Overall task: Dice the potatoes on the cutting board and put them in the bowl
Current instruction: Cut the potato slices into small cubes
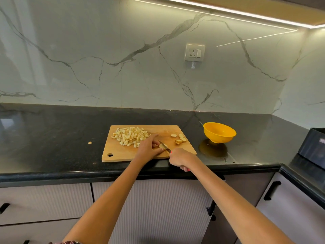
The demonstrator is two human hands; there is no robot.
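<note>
Honestly there's nothing readable here. The black appliance [314, 147] at the far right edge of the surface has a small pale patch that might be a label, but it's way too blurry to make out any letters. The wall socket [194, 52] on the marble backsplash shows only its pin holes and a switch, with no lettering, brand or number I can make out.
</note>
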